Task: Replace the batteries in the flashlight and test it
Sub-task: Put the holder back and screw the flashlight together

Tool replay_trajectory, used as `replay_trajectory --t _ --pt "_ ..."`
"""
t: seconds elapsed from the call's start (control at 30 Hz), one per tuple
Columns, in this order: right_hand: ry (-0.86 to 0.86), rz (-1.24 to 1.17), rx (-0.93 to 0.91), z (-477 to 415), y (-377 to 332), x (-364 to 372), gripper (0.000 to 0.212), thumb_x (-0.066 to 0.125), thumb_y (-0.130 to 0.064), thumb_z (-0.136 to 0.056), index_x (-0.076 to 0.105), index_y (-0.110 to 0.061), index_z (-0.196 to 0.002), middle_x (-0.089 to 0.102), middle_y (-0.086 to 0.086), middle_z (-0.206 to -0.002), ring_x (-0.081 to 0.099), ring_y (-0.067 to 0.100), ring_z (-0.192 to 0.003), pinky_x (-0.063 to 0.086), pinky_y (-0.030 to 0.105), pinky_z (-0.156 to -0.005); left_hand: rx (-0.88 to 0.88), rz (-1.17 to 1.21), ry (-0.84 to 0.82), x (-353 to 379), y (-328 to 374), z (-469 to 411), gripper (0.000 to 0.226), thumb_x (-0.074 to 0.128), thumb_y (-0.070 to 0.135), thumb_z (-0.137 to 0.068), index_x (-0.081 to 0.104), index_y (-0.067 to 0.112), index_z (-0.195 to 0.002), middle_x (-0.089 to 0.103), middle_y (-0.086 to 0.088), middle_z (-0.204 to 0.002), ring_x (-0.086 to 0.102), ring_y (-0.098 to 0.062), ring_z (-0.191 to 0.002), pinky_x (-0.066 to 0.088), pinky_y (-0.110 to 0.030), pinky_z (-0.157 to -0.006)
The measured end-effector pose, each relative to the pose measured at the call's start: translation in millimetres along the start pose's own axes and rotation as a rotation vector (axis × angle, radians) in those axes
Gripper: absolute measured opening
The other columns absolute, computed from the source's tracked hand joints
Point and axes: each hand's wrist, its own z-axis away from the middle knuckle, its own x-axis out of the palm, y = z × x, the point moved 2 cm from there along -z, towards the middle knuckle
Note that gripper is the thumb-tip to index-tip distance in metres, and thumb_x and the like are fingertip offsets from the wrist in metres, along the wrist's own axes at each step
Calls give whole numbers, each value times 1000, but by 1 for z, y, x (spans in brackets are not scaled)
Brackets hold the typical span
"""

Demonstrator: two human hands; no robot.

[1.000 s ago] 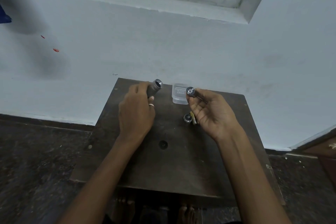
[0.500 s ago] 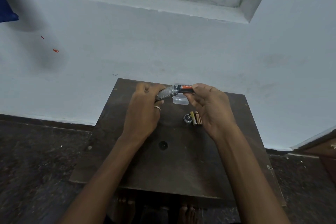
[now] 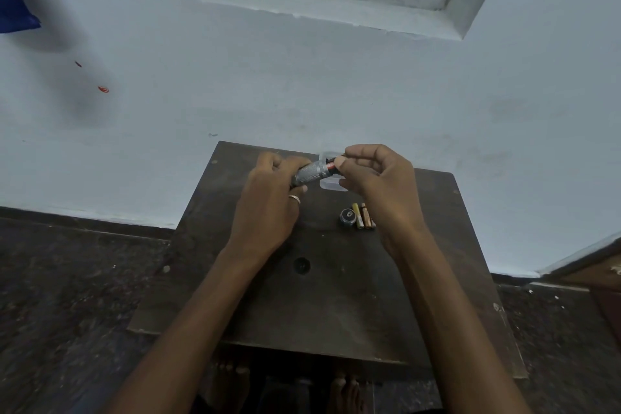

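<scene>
My left hand (image 3: 268,202) grips the grey knurled flashlight body (image 3: 311,173), held nearly level above the dark wooden table (image 3: 336,306). A black and red battery holder (image 3: 332,165) sticks out of the body's open right end, most of it inside. My right hand (image 3: 376,175) pinches that holder's outer end with thumb and fingers. On the table below lie the round black end cap (image 3: 348,216) and two or three small loose batteries (image 3: 363,216) side by side.
A small clear plastic box (image 3: 332,184) sits on the table under my hands, mostly hidden. A round hole (image 3: 301,265) marks the table's middle. A white wall rises right behind the table's far edge. Dark floor lies on both sides.
My right hand brought the battery holder to the flashlight's open end and pushed it further in. My left hand tilted the body level toward it.
</scene>
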Motion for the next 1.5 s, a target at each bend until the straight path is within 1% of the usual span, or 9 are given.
replay_trajectory --t 0.17,0.37,0.57,0.73,0.97,1.1,1.2,1.3,1.5 --pt "12 88 -3 -5 2 -9 15 72 -11 -90 72 -8 -105 76 10 -96 74 21 -91 58 28 -72 -41 24 -19 0 -2 0 37 67 13 -90 61 26 -124 49 -3 -113 51 -15 -92 37 -25 -74" --pt "-140 675 -112 -11 10 -26 9 79 -25 -85 76 -22 -92 75 -7 -84 65 0 -75 43 6 -66 -76 48 -19 -3 -3 -2 37 66 13 -90 61 26 -124 46 -1 -109 52 -16 -89 37 -25 -76" --pt "-388 1173 -86 -9 9 -28 47 85 -48 -71 72 -30 -112 66 4 -113 54 29 -114 46 38 -96 -92 51 -17 -3 -2 -2 37 66 12 -91 60 25 -125 48 -3 -111 54 -18 -91 39 -26 -77" --pt "-413 1324 -87 -6 12 -20 39 79 -48 -77 70 -34 -112 49 1 -104 44 33 -117 38 37 -92 -92 43 -15 -3 -2 -2 36 66 12 -91 61 25 -123 48 -4 -110 55 -19 -89 40 -27 -76" --pt "-221 768 -157 -4 4 -21 17 80 -26 -78 71 -24 -91 72 -8 -96 66 9 -96 44 18 -76 -88 41 -5 -3 -2 -2 36 66 12 -90 61 26 -124 47 -1 -107 51 -16 -86 37 -24 -76" --pt "-166 329 -83 -1 -2 -20 22 77 -6 -80 69 -16 -98 76 13 -91 72 29 -90 60 42 -85 -79 43 -8 -3 -1 -2 36 66 12 -90 61 26 -124 47 -2 -108 52 -16 -87 39 -26 -75" --pt "-180 150 -78 0 -5 -18 26 72 2 -84 69 -11 -106 76 12 -98 74 24 -89 62 35 -82 -71 39 -10 -2 -1 -2 36 66 12 -91 61 26 -124 47 -2 -109 52 -15 -88 39 -25 -76" --pt "-210 89 -94 -1 -7 -18 31 72 3 -86 70 -9 -114 77 7 -105 74 21 -98 59 23 -81 -61 52 -7 -2 -1 -2 38 66 11 -90 61 26 -125 47 -2 -109 52 -13 -88 39 -24 -76" --pt "-109 217 -71 -4 -2 -19 34 84 -13 -80 68 -15 -111 74 4 -101 72 24 -97 61 31 -86 -40 56 -21 -1 -1 -1 37 66 11 -90 61 25 -123 46 0 -106 51 -14 -87 37 -23 -74"
